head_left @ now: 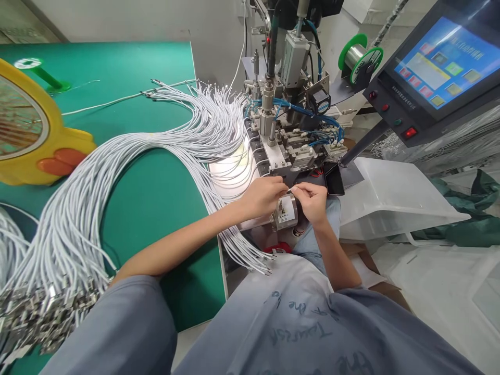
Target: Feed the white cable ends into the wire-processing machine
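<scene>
My left hand (263, 195) and my right hand (312, 200) meet in front of a small metal machine (281, 140), just above its cylindrical motor (287, 211). Both hands are closed in a pinch on a thin white wire end (291, 188) held between them. A thick bundle of white wires (156, 151) sweeps across the green table (156, 208) from a heap of metal terminals (42, 307) at the lower left toward the machine, and loose ends (250, 255) hang off the table edge beside my left forearm.
A touchscreen panel (441, 67) with red and green buttons stands at the upper right. A green solder spool (361, 54) sits behind the machine. A white plastic tray (390, 198) lies right of my hands. A yellow duck-shaped fan (35, 130) rests at the left.
</scene>
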The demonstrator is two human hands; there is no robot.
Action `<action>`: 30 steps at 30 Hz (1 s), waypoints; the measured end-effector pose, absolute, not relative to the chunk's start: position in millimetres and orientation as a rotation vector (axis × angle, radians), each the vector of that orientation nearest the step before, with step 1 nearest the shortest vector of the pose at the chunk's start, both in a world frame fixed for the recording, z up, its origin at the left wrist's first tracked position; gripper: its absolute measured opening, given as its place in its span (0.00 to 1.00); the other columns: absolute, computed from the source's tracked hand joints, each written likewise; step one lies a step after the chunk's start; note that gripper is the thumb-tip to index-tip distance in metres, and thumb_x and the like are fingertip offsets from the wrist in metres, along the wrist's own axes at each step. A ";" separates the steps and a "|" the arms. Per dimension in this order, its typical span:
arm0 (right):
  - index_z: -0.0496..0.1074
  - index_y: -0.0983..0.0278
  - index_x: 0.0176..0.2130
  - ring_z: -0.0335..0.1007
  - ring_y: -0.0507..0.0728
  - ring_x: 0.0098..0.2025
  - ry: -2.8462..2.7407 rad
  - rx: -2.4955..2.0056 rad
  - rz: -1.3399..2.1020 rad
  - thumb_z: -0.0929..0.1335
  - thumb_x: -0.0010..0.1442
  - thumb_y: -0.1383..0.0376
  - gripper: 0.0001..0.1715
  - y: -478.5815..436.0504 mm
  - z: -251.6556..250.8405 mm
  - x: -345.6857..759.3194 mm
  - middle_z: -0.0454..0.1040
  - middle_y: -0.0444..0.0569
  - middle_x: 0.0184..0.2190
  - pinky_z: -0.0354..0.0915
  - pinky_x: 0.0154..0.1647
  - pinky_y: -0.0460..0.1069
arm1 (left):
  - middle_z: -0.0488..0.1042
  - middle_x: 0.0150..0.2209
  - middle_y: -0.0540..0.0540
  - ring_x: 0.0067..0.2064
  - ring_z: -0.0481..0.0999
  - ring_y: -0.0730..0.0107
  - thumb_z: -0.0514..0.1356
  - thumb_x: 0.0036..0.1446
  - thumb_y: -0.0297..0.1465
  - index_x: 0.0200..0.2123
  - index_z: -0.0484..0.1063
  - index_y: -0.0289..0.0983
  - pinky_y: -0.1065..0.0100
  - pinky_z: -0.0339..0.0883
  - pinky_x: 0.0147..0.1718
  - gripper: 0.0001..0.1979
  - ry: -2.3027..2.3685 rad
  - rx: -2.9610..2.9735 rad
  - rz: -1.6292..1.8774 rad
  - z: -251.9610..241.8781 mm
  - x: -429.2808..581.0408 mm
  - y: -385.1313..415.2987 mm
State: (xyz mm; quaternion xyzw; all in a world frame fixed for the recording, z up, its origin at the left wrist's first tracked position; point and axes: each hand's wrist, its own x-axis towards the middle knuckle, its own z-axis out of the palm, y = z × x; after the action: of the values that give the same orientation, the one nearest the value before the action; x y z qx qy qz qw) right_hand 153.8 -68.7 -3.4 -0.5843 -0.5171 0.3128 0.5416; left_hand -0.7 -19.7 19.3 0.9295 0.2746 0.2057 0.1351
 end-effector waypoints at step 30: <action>0.68 0.64 0.24 0.58 0.48 0.22 -1.001 -1.407 1.266 0.67 0.44 0.59 0.09 -28.3 -56.7 166.1 0.65 0.39 0.18 0.53 0.22 0.45 | 0.67 0.37 0.43 0.30 0.72 0.71 0.48 0.58 0.21 0.46 0.71 0.35 0.71 0.64 0.29 0.17 0.911 2.840 0.180 -15.0 -3.7 -0.2</action>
State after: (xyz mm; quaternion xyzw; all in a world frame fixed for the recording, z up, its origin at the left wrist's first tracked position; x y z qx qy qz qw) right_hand 166.1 -28.3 -56.7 -0.5767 -0.4104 0.5187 0.4795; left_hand -3.7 -0.2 -15.0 0.9477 0.3039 0.0599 0.0770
